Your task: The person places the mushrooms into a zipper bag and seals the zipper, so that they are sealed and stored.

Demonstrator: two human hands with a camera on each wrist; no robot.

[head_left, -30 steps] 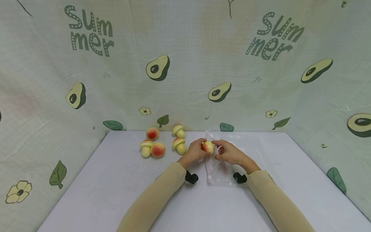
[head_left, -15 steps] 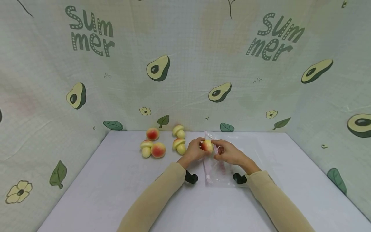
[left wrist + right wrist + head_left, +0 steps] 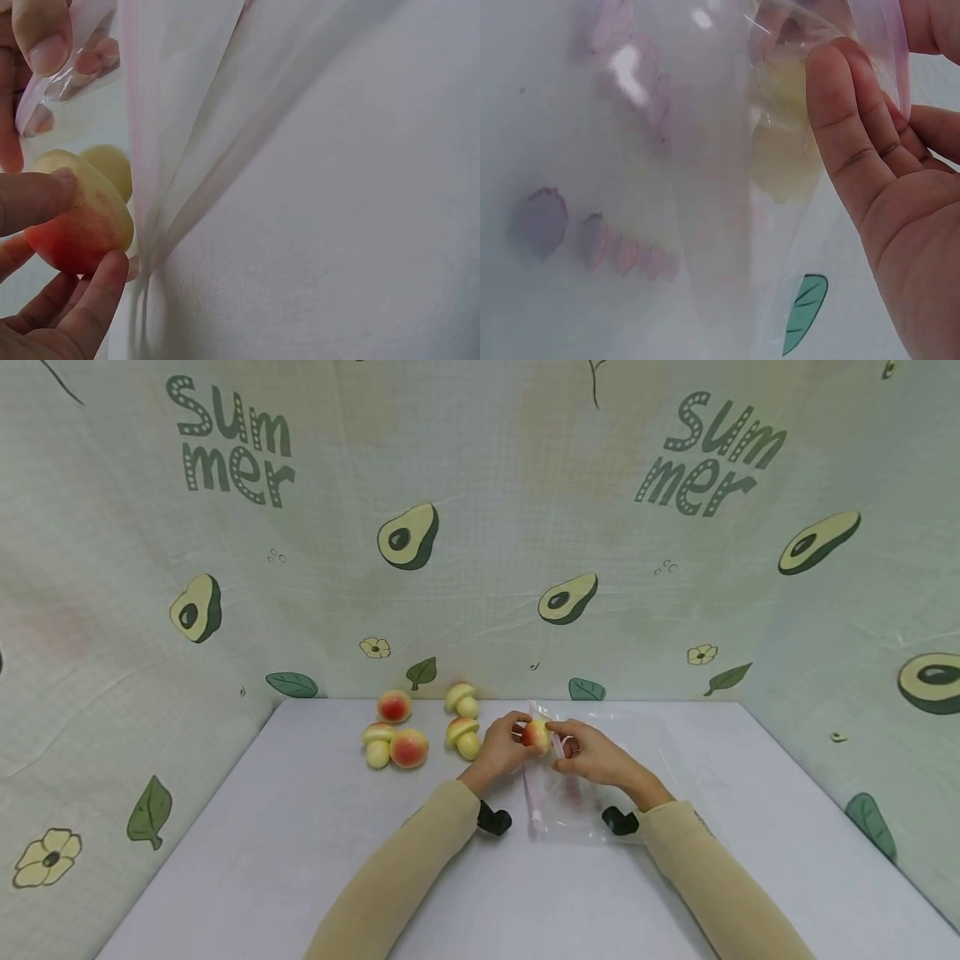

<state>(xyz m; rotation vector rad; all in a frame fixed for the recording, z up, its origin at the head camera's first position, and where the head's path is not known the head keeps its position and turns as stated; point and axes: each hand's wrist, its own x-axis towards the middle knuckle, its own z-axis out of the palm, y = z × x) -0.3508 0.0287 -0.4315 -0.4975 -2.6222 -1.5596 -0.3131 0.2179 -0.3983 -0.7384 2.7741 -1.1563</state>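
My left hand (image 3: pixel 499 750) grips a yellow mushroom (image 3: pixel 536 735) with a red-blushed cap, thumb on one side and fingers on the other. In the left wrist view the mushroom (image 3: pixel 86 225) shows its cap in front and a paler stem behind, at the mouth of a clear zip bag (image 3: pixel 154 135). My right hand (image 3: pixel 596 757) pinches the bag's pink-edged rim and draws it up. Through the film in the right wrist view, the mushroom (image 3: pixel 784 142) looks blurred beside my right fingers. The bag (image 3: pixel 581 827) lies flat toward the right, with pink print.
Left of my hands lie more mushrooms (image 3: pixel 468 745) and round red-and-yellow, peach-like pieces (image 3: pixel 409 749) on the white table (image 3: pixel 285 852). A printed cloth (image 3: pixel 480 635) stands behind the table and along both sides.
The mushroom and the bag's lifted rim have shifted very slightly left. Both hands keep their hold, and the other pieces stay in place.
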